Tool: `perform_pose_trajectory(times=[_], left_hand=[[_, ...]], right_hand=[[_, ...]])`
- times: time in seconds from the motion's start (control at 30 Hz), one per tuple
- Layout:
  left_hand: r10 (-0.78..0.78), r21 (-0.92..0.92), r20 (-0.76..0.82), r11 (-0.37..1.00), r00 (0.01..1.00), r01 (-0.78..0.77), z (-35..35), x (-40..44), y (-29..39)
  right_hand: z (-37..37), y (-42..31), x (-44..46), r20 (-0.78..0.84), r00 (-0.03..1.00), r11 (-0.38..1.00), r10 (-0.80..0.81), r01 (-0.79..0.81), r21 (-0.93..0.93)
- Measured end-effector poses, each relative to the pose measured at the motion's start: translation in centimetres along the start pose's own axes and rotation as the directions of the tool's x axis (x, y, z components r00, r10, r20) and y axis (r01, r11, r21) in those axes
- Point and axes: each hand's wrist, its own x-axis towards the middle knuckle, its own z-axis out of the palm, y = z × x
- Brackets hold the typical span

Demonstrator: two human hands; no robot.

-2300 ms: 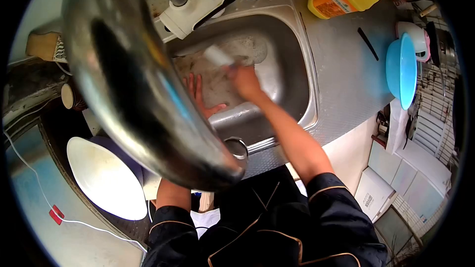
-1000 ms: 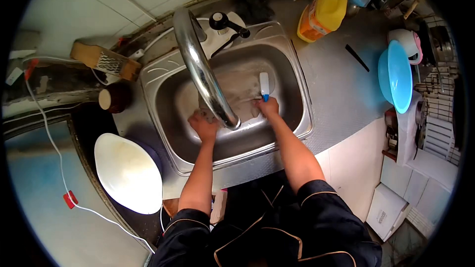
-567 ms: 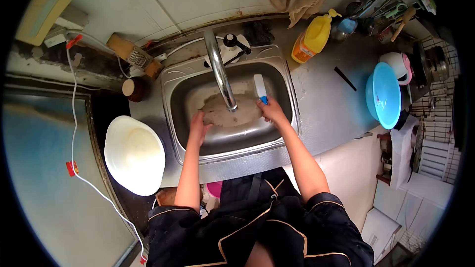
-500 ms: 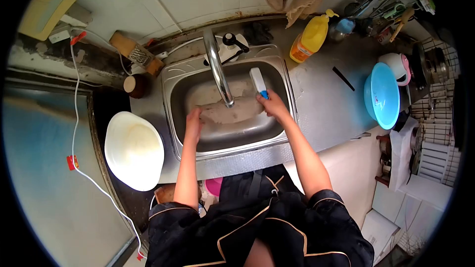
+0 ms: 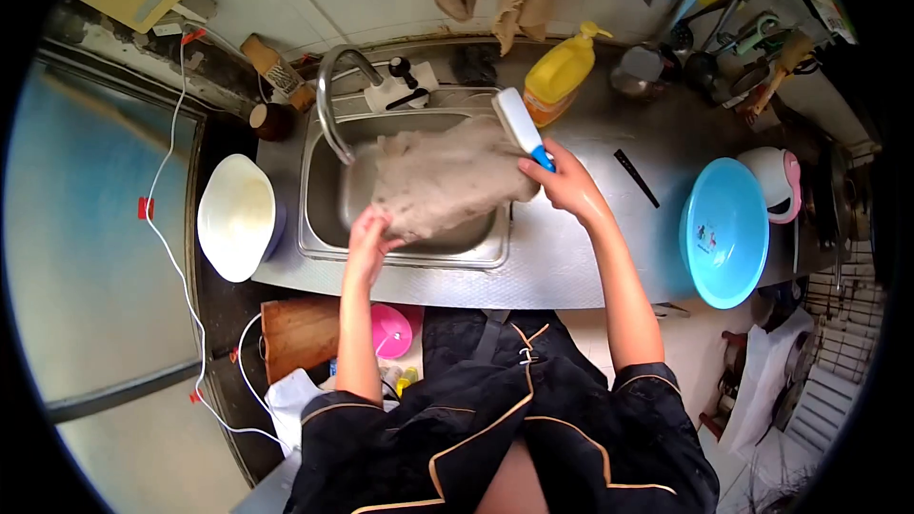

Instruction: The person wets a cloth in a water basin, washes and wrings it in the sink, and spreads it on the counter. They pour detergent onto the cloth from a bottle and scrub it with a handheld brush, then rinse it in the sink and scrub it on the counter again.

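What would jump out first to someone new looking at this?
Probably the grey-brown cloth, spread between the left hand and right hand over the sink, with a white-and-blue brush also in the right hand. Next, the bright blue basin toward the counter's right end, and the yellow bottle standing just right of the sink.

Yellow bottle (image 5: 560, 76), black strip (image 5: 636, 178) on countertop (image 5: 552, 271)
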Motion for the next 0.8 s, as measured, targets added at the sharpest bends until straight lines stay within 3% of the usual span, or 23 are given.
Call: perform_pose_trajectory(times=[0.03, 0.07, 0.23, 0.27, 0.37, 0.43, 0.53, 0.63, 0.73, 0.8], left_hand=[[-0.033, -0.021, -0.059, 0.999, 0.998, 0.032, 1.2, -1.5, -2.2], [-0.065, -0.038, 0.006, 0.997, 0.998, 0.065, 2.2, -2.5, -4.5], [-0.184, 0.177, 0.034, 0.968, 0.982, 0.176, 7.8, -6.8, -16.3], [-0.129, 0.385, 0.055, 0.917, 0.99, 0.099, 7.7, -6.6, -19.4], [-0.191, 0.331, -0.013, 0.925, 0.981, 0.185, 11.0, -9.4, -21.8], [-0.213, 0.292, -0.038, 0.932, 0.976, 0.214, 12.8, -9.5, -23.5], [-0.151, 0.095, -0.043, 0.983, 0.988, 0.155, 16.2, -11.5, -26.6], [-0.244, -0.107, -0.019, 0.965, 0.969, 0.241, 21.6, -13.4, -28.4], [-0.321, -0.252, 0.149, 0.902, 0.935, 0.35, 27.9, -13.0, -31.4], [-0.339, -0.142, 0.163, 0.921, 0.926, 0.362, 31.5, -12.0, -31.7]], right_hand=[[-1.5, 1.1, -1.3, -0.016, 0.998, 0.997, -0.052, 0.052, -0.055], [-2.9, 3.1, -2.2, -0.001, 0.998, 0.996, -0.055, 0.055, -0.067], [-7.1, 17.7, -3.4, -0.014, 0.999, 0.891, -0.031, 0.021, -0.453], [-7.7, 21.1, -3.2, -0.008, 0.997, 0.891, -0.082, 0.069, -0.449], [-8.7, 21.9, -5.0, -0.001, 1.0, 0.863, 0.02, -0.018, -0.505], [-9.5, 21.9, -4.1, -0.099, 0.991, 0.835, -0.089, 0.02, -0.55], [-10.4, 21.1, -2.6, -0.064, 0.984, 0.733, -0.167, 0.08, -0.675], [-10.7, 18.1, -0.9, 0.066, 0.974, 0.654, -0.217, 0.196, -0.73], [-11.1, 16.4, 2.0, 0.239, 0.917, 0.551, -0.32, 0.385, -0.741], [-11.4, 15.8, 3.4, 0.31, 0.885, 0.49, -0.347, 0.453, -0.745]])
